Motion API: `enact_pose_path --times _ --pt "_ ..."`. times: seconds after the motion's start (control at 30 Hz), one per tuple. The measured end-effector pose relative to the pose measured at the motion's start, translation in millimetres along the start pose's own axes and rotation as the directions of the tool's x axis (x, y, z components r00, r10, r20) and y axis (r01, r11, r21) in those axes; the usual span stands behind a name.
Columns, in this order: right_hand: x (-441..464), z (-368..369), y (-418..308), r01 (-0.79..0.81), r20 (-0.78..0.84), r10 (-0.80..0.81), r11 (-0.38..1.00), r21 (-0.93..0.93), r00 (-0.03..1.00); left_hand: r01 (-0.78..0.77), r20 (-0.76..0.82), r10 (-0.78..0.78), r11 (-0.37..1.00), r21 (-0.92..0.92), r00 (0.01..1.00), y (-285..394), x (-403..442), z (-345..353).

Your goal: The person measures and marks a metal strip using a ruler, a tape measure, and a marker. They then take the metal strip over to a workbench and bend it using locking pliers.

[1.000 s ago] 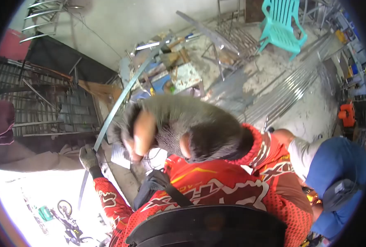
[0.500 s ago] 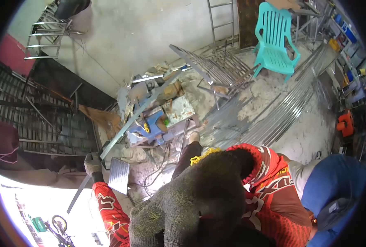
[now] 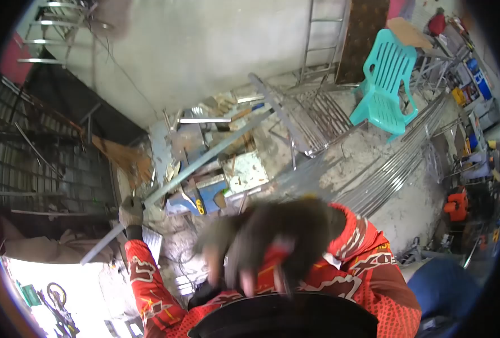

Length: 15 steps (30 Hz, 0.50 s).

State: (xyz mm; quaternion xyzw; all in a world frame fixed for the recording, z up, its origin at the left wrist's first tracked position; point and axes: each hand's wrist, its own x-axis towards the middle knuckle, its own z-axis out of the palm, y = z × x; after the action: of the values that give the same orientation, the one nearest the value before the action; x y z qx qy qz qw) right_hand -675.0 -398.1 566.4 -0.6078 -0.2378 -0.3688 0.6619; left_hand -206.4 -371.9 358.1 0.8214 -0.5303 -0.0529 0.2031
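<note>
My left hand (image 3: 130,213), in a grey glove, is closed around a long flat metal bar (image 3: 199,163). The bar slants from the lower left, across a cluttered work spot, to the upper middle. My right hand (image 3: 267,239), in a dark glove with bare fingertips, is raised close to the camera and blurred. Its fingers hang apart, and I see nothing held in them. Just below it a black curved rim (image 3: 284,318) fills the bottom edge. Under the bar lie a blue metal piece (image 3: 196,197) and a tool with a yellow part (image 3: 200,207).
A turquoise plastic chair (image 3: 385,87) stands at the upper right. Long metal tubes (image 3: 393,174) lie on the floor before it, beside a welded metal frame (image 3: 306,121). A ladder (image 3: 324,39) leans on the wall. Blue fabric (image 3: 444,296) shows at lower right.
The view has shifted, so the surroundings sit differently. My right hand has turned, its fingers now hanging apart, and the black rim has appeared beneath it. My left hand keeps hold of the bar.
</note>
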Motion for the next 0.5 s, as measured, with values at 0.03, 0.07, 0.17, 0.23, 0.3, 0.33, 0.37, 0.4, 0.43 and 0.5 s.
enact_pose_path --times 0.03,0.07,0.17,0.23,0.3,0.33,0.37,0.4,0.43,0.5 --pt "-15.3 -30.3 -2.3 -0.162 -0.167 0.122 0.953 -0.256 0.978 -0.014 0.006 0.014 1.0 -0.014 1.0 -5.0 10.7 6.4" --pt "-30.5 -60.1 -4.7 -0.37 -0.327 0.238 0.819 -0.438 0.915 0.018 0.019 -0.017 0.999 -0.028 1.0 -6.9 21.1 10.4" --pt "-122.8 -146.2 42.8 -0.85 -0.9 0.109 0.391 -0.352 0.423 0.017 0.074 -0.015 0.999 -0.033 0.997 -8.5 42.4 18.6" --pt "-202.0 -196.8 72.0 -0.89 -0.881 -0.159 -0.184 -0.416 0.445 -0.029 0.086 0.037 0.995 -0.097 0.996 -2.6 61.5 30.4" --pt "-238.2 -223.6 89.1 -0.805 -0.862 -0.158 -0.468 -0.364 0.481 -0.071 0.064 0.084 0.98 -0.186 0.994 10.2 77.4 48.8" --pt "-251.9 -226.9 95.0 -0.828 -0.875 -0.185 -0.456 -0.327 0.448 -0.052 0.142 0.066 0.994 -0.095 0.988 31.4 85.3 51.3" --pt "-256.5 -229.6 102.5 -0.849 -0.886 -0.216 -0.444 -0.286 0.411 -0.078 0.157 0.086 0.995 -0.057 0.984 38.0 97.8 66.7" --pt "-253.2 -234.2 109.1 -0.849 -0.891 -0.196 -0.44 -0.294 0.41 -0.012 0.3 0.038 0.996 -0.086 0.953 53.8 112.9 73.6" --pt "-248.6 -235.2 111.1 -0.856 -0.901 -0.248 -0.472 -0.209 0.357 -0.071 0.28 0.093 0.994 -0.088 0.956 73.8 123.3 82.3" --pt "-236.7 -235.3 111.9 -0.856 -0.906 -0.296 -0.502 -0.122 0.303 -0.153 0.325 0.195 0.977 -0.149 0.926 115.1 146.1 97.2"
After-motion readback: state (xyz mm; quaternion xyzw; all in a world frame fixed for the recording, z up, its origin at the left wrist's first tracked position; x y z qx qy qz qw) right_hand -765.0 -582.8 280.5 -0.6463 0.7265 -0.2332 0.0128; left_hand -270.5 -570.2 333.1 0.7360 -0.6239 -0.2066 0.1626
